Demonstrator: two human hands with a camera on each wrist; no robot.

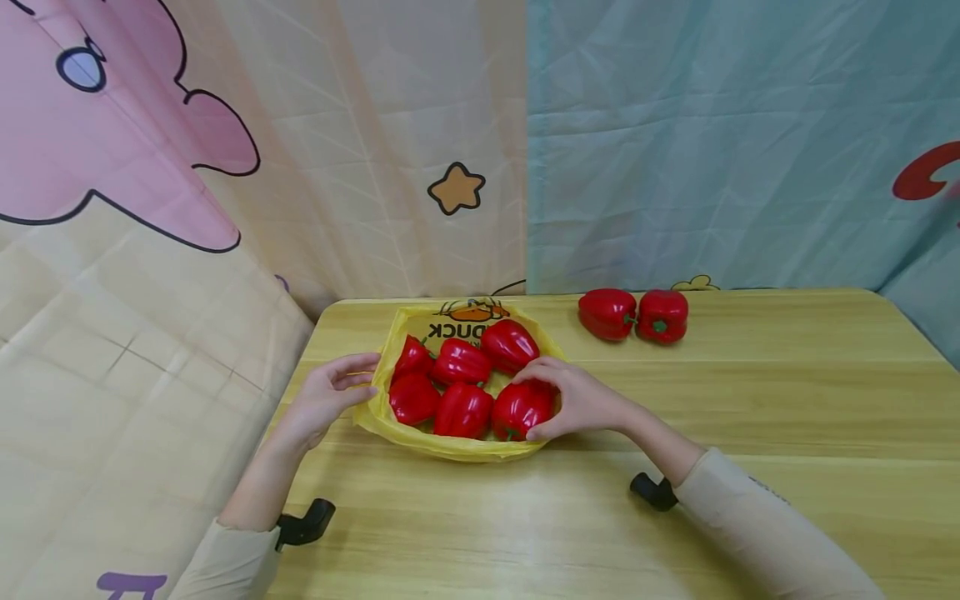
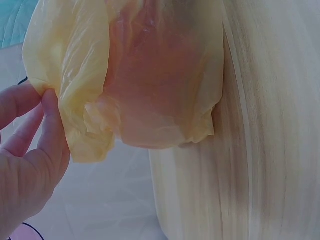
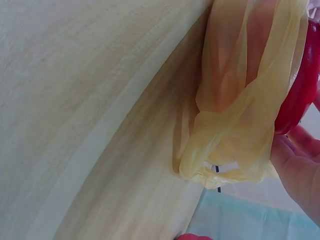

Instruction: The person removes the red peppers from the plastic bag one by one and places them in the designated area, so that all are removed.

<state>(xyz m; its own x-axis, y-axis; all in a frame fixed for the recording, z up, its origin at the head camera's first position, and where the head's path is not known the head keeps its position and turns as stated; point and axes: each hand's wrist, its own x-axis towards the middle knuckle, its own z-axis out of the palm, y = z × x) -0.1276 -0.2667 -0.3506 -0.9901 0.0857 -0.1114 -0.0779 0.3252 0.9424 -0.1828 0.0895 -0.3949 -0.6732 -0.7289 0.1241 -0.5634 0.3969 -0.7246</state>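
Observation:
A yellow plastic bag (image 1: 465,450) lies spread on the table, its mouth facing up, with several red bell peppers (image 1: 461,362) inside. My left hand (image 1: 330,395) pinches the bag's left rim between thumb and fingers, as the left wrist view also shows. At the bag's front right, my right hand (image 1: 566,398) holds a red bell pepper (image 1: 517,408), thumb at its near side and fingers over its top. In the right wrist view, part of that pepper (image 3: 300,85) shows above the bag's thin wall (image 3: 230,125).
Two more red bell peppers, one (image 1: 606,314) beside the other (image 1: 663,317), lie on the wooden table (image 1: 787,417) near its back edge, right of the bag. A printed curtain (image 1: 375,150) hangs right behind the table and along its left side.

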